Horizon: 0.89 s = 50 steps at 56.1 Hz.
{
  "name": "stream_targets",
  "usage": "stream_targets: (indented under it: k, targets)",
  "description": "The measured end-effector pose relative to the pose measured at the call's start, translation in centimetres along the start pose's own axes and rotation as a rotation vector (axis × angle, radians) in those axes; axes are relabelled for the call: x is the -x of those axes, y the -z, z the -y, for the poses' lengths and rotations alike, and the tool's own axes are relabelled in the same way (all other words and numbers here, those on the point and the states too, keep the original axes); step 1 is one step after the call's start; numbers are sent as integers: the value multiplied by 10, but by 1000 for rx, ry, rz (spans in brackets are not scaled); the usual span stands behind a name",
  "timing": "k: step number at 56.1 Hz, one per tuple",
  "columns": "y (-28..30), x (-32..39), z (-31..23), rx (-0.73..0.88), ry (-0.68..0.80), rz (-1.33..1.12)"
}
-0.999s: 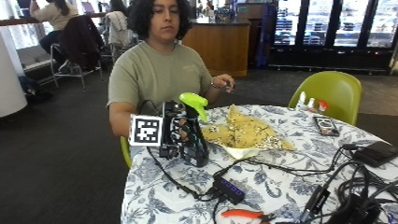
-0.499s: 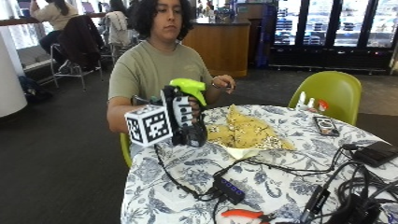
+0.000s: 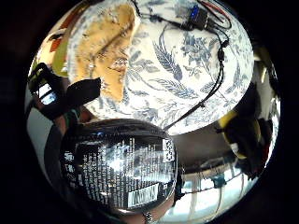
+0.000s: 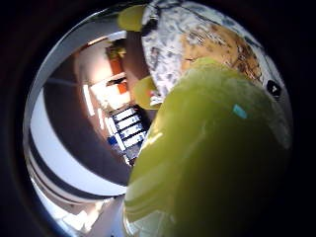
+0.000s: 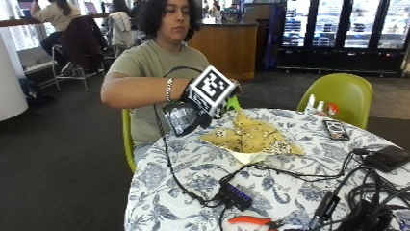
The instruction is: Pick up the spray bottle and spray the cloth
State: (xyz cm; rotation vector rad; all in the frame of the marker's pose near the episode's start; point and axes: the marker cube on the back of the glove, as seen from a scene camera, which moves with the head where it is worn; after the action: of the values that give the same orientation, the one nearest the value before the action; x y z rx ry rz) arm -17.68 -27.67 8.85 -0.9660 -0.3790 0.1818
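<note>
A round worktop with a blue-and-white leaf-patterned covering fills the lower part of the outside view, and a person in an olive shirt sits behind it on its far side. A green chair stands at the worktop's far edge, well apart from the person. The cloth, yellow with a dark speckled pattern, lies crumpled on the worktop in front of the person. The spray bottle is off the worktop, held up in the air beside the cloth's near corner and tilted, its dark labelled body lower and its green head hidden behind the hand. The little-finger-side palm view shows that dark body with white print and a barcode close against the palm, above the patterned covering and the cloth; the thumb-side palm view is largely filled by the bottle's green head. The gloved right hand holds the bottle with its fingers curled round the neck. A small black hub with cables lies on the near part of the worktop, a black adapter rests near the edge, and a phone lies beyond the cloth. Orange-handled pliers lie at the near edge.
</note>
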Motion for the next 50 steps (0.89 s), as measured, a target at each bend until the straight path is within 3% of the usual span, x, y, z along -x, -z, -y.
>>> stream_targets:
  k: [14, 24, 39, 50]
  targets:
    - [-56, -15, 55, 200, -172, -125]
    - [-58, -10, 51, 220, -180, -123]
    - [-11, 21, 18, 128, -120, -178]
    - [-36, 4, 53, 197, -209, -221]
